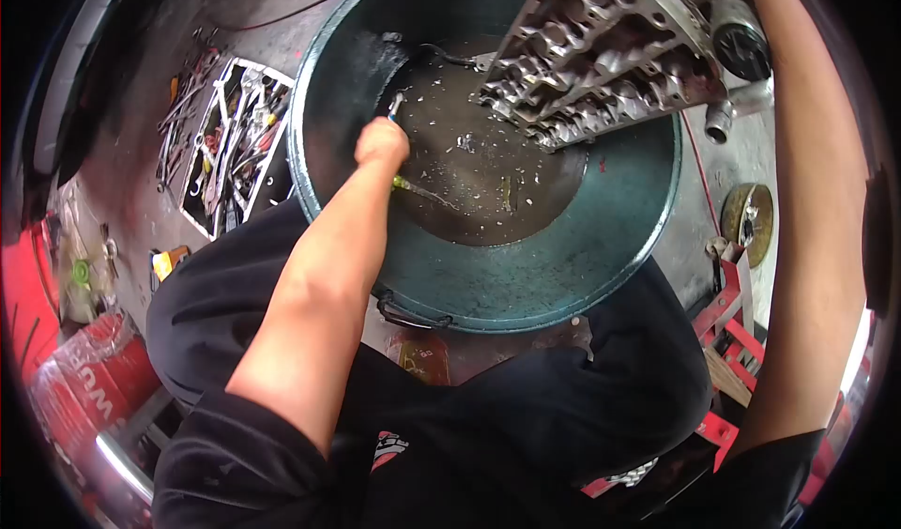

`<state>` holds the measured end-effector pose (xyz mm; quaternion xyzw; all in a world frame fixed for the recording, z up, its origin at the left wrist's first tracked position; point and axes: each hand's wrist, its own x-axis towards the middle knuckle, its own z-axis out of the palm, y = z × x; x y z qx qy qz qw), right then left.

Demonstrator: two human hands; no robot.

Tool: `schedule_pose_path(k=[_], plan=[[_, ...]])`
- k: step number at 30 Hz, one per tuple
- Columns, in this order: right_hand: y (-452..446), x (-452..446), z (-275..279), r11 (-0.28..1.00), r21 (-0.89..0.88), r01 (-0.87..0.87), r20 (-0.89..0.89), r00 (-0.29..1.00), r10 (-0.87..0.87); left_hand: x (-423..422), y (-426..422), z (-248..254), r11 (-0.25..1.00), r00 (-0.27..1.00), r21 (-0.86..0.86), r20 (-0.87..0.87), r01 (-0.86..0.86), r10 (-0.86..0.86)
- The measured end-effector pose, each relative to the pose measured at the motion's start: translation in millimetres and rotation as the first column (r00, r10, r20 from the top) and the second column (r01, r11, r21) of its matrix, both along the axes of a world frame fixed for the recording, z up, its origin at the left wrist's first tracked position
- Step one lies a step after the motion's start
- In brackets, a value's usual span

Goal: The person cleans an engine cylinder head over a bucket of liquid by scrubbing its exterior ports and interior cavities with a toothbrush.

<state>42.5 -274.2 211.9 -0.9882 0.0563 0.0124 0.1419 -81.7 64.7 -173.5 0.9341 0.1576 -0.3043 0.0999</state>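
My left hand (pixel 383 142) is closed over the inside of a large green tub (pixel 488 308). A pale tip with some blue pokes out above the fist, and a thin yellow-green piece (pixel 422 191) shows below it; whether they are one tool I cannot tell. Murky liquid with floating bits covers the tub's bottom. At the upper right, a metal cylinder head (pixel 610 55) is tilted over the tub, its lower corner above the liquid. My right forearm runs up the right side beside it, but the hand is beyond the top edge.
Left of the tub lies a tray (pixel 194 217) full of wrenches, with more tools beside it. A red bucket (pixel 99 388) stands at the lower left. On the right are a round metal disc (pixel 748 221) and a red metal frame (pixel 727 299). My knees flank the tub's near side.
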Motion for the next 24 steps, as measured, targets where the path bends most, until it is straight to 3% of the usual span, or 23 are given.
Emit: schedule_pose_path(k=[1,3,5,7,8,10,13,15,16,19,20,21,22,23,24], plan=[[6,-3,2,1.000,0.003,-0.019,0.003,1.000,0.019,-7,11,-50,0.973,0.978,0.100,-0.050,0.209,-0.205],[12,-16,10,0.997,-0.027,-0.075,0.025,0.997,0.075,-41,-31,7,1.000,1.000,-0.020,-0.008,0.023,-0.023],[5,-7,2,0.998,-0.061,-0.030,-0.005,1.000,0.029,-76,-69,64,0.963,0.997,-0.267,0.059,-0.039,0.057],[7,-8,-7,0.995,0.096,-0.001,0.076,0.997,-0.007,-98,-101,92,0.911,0.991,-0.412,0.129,0.009,0.048],[2,-1,-4,0.999,0.025,-0.042,0.037,0.998,0.041,-96,-116,95,0.880,0.991,-0.470,0.135,0.068,-0.004],[15,-3,-3,0.998,0.061,-0.015,0.047,0.999,0.012,-75,-139,84,0.772,0.955,-0.618,0.291,0.147,0.051],[21,-13,-1,0.999,0.047,0.007,0.046,0.999,-0.009,-60,-142,23,0.780,0.994,-0.617,0.075,0.110,-0.080],[17,-5,0,1.000,-0.030,0.010,0.057,0.998,-0.008,-63,-117,5,0.812,0.992,-0.571,0.050,0.121,-0.113],[14,-7,2,0.999,-0.035,0.021,0.058,0.998,-0.019,-56,-111,22,0.824,0.988,-0.546,0.063,0.151,-0.139],[17,-13,-1,0.990,0.139,-0.030,0.009,1.000,0.029,-47,-114,83,0.759,1.000,-0.651,-0.001,0.007,-0.010],[17,-12,-6,0.992,0.118,-0.037,0.080,0.996,0.027,-50,-124,74,0.693,0.997,-0.717,-0.028,-0.072,0.075],[-5,9,-9,0.991,0.121,-0.049,0.081,0.996,0.040,-53,-136,58,0.595,0.998,-0.803,-0.008,-0.040,0.057],[-46,43,-13,0.984,0.158,-0.080,-0.150,0.983,0.104,-54,-141,57,0.639,0.994,-0.761,-0.092,-0.112,0.064],[-67,54,-23,0.976,0.180,-0.121,-0.150,0.978,0.148,-59,-146,57,0.677,0.981,-0.713,-0.181,-0.182,0.074],[-88,64,-33,0.966,0.203,-0.160,-0.149,0.970,0.192,-61,-155,51,0.715,0.987,-0.681,-0.135,-0.160,0.093]])
